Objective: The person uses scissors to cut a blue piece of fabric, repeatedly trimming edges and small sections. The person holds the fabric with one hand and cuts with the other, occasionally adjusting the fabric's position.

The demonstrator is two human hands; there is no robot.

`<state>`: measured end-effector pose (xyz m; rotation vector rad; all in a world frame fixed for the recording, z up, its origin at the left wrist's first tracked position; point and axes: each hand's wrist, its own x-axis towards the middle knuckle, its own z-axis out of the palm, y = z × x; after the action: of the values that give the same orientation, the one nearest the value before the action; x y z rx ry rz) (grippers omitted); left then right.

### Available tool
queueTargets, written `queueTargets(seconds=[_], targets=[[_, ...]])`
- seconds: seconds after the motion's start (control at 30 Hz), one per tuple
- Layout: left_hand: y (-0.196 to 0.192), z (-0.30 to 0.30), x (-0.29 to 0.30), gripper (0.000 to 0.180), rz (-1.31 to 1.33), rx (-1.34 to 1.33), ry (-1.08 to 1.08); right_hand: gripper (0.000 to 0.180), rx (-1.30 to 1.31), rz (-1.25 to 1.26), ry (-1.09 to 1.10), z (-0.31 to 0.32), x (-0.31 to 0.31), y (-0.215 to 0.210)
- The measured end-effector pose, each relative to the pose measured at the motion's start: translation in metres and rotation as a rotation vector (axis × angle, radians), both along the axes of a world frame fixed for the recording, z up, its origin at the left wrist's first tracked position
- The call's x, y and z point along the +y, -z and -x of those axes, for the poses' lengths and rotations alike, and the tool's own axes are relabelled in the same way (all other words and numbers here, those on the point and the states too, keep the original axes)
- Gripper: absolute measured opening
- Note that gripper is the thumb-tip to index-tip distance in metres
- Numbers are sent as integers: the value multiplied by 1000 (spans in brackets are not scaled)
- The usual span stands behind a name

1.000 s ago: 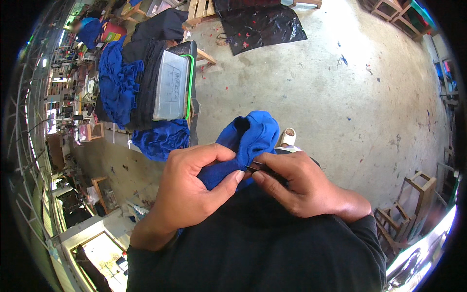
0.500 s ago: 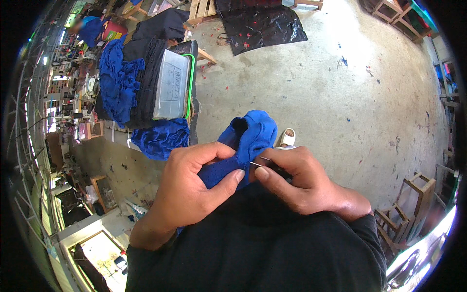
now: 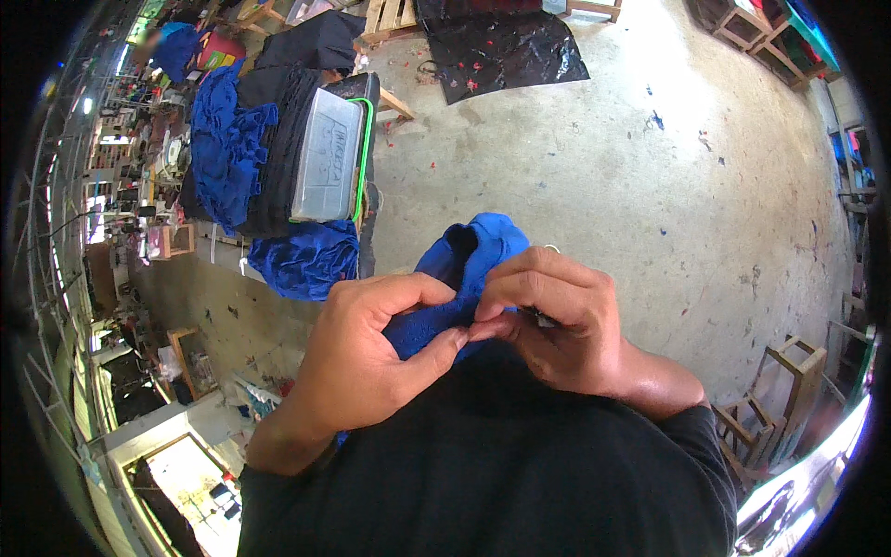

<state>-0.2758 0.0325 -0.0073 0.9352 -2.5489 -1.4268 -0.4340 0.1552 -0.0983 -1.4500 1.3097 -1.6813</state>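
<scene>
Item 1, nearest: my black shirt front (image 3: 501,464), filling the lower frame; both forearms come up out of it.

Item 2: my left hand (image 3: 371,357), fingers curled narrow, thumb and index pinching the blue cloth (image 3: 464,269) at its near edge.

Item 3: my right hand (image 3: 557,320), fingers bunched tight over the same edge, tips touching the left thumb. A thin dark tool shows under the fingers at approx 3 o'clock of the pinch; can't tell what kind.

Item 4: blue cloth, held at chest, bunched. Long axis runs from the pinch out toward 12 o'clock, away from me. Both hands equally near; the seam point sits right betw. the two thumbs.

Item 5, beyond: concrete floor (image 3: 603,167), stained.

Item 6, far, 10–11 o'clock: table w/ clear plastic box (image 3: 325,167) w/ green rim, on stacked dark and blue fabric (image 3: 227,148); more blue fabric heaped (image 3: 306,260) below it.

Item 7, far, 12 o'clock: black sheet (image 3: 501,46) on floor.
</scene>
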Motion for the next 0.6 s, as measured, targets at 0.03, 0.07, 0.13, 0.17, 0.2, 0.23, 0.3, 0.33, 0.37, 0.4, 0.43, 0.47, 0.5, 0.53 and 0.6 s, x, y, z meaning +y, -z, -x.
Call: queueTargets(seconds=[0.03,0.07,0.13,0.17,0.2,0.23,0.3,0.33,0.37,0.4,0.43,0.47,0.5,0.53,0.6], targets=[[0,1,0,18,27,-1,16,32,-3,-17,14,0,-1,2],[0,1,1,18,10,-9,11,33,-8,-34,25,0,-2,3],[2,0,2,18,-26,-25,2,32,17,-59,26,-1,-3,5],[3,0,2,18,-39,-42,-3,32,31,-72,27,-1,-3,7],[4,0,3,17,-52,-60,-8,32,22,-51,38,-2,-3,9],[5,1,3,17,-66,-78,-13,31,13,-31,49,-4,-4,12],[5,4,3,16,-33,-85,34,31,-84,9,72,-7,-4,18],[5,5,2,16,-17,-88,57,31,-172,29,82,-8,-5,21],[6,5,3,16,-35,-97,40,31,-259,49,90,-9,-5,23],[8,5,2,15,-54,-105,24,32,-435,12,54,-10,-1,21],[10,4,2,15,-73,-114,8,30,-421,39,23,-8,-1,17],[12,4,3,15,-75,-103,-8,29,-409,67,-8,-6,-1,13],[14,4,3,15,-77,-91,-24,25,-424,98,-30,-6,-2,15],[15,5,3,15,-79,-80,-39,21,-440,130,-55,-6,-3,18],[11,7,4,17,-86,-94,-57,18,-434,-52,-15,3,-8,23]])
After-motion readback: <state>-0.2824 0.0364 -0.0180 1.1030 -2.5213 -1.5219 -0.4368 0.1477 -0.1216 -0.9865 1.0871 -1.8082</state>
